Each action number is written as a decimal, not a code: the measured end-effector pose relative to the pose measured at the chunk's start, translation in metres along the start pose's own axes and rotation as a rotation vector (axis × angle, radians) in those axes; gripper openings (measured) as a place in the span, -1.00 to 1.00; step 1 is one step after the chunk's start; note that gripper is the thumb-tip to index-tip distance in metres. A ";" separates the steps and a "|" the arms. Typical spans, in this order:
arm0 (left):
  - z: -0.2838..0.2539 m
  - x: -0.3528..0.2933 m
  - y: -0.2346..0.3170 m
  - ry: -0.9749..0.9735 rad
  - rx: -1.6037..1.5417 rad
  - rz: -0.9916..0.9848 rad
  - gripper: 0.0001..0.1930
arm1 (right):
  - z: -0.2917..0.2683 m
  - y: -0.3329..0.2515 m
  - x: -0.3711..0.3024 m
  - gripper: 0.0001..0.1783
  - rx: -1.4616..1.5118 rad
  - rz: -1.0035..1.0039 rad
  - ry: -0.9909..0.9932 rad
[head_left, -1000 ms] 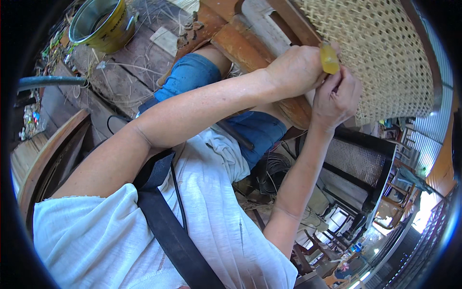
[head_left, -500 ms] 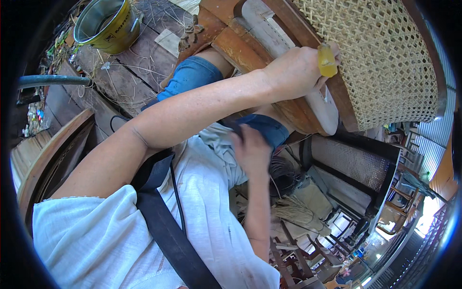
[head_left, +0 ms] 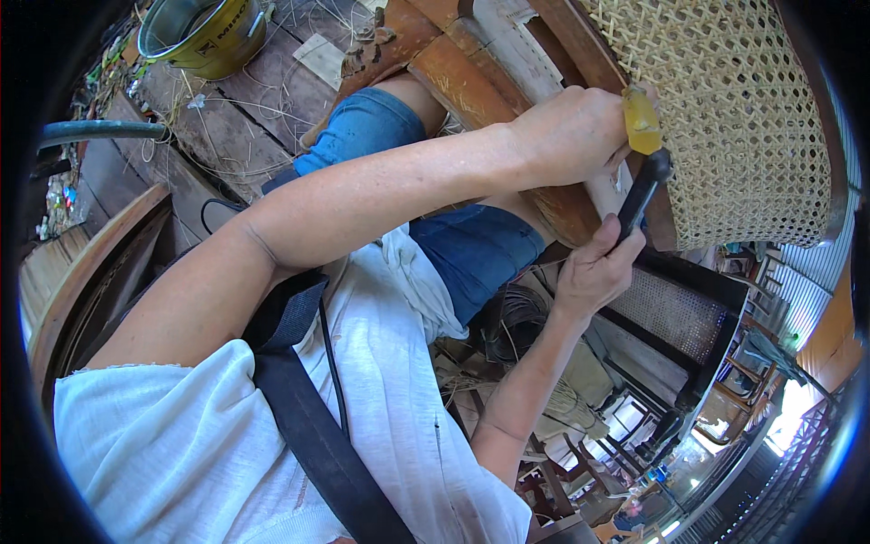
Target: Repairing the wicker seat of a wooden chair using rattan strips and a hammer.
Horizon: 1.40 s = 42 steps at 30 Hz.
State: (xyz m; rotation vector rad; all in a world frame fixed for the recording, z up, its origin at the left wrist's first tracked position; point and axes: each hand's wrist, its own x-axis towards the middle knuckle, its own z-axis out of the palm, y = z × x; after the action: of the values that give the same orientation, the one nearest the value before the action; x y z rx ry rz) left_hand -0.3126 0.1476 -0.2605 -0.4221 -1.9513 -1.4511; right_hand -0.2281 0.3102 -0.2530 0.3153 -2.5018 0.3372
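Note:
My left hand (head_left: 575, 136) is closed round a tool with a translucent yellow handle (head_left: 642, 127); its working end is hidden behind the fingers. It rests at the brown wooden frame (head_left: 507, 95) of a chair, along the edge of a woven cane panel (head_left: 725, 109). My right hand (head_left: 598, 272) grips a dark hammer (head_left: 643, 195) by its shaft. The hammer's head is just below the butt of the yellow handle, close to it or touching; I cannot tell which. The chair frame lies over my legs, in blue shorts (head_left: 480, 249).
A yellow metal bucket (head_left: 213, 45) stands on the plank floor (head_left: 249, 140) at the far left, among loose cane strands. A curved wooden piece (head_left: 95, 272) leans at the left. A black-framed cane panel (head_left: 675, 313) and several wooden chairs are at the right.
My right hand has come up from my lap to the right and now holds the hammer by the yellow handle. My left hand and its tool have shifted slightly right.

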 end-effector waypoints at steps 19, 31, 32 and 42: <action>-0.097 -0.025 0.082 -0.566 -1.371 -1.266 -0.64 | 0.021 -0.043 -0.095 -0.56 0.473 0.012 -0.502; -0.047 -0.067 0.038 -0.080 -1.856 -1.480 -0.28 | -0.039 -0.060 -0.067 -0.86 0.496 0.221 -0.505; -0.046 -0.067 0.039 -0.083 -1.850 -1.465 -0.26 | -0.052 -0.054 -0.060 -0.86 0.496 0.219 -0.366; -0.039 -0.074 0.047 -0.105 -1.823 -1.439 -0.25 | -0.034 -0.051 0.003 -0.85 0.263 0.153 -0.167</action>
State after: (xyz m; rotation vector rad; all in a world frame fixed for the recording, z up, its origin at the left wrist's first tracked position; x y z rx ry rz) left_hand -0.2176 0.1363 -0.2694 0.4001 -0.0103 -3.7950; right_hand -0.1977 0.2720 -0.2155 0.2648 -2.6536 0.7323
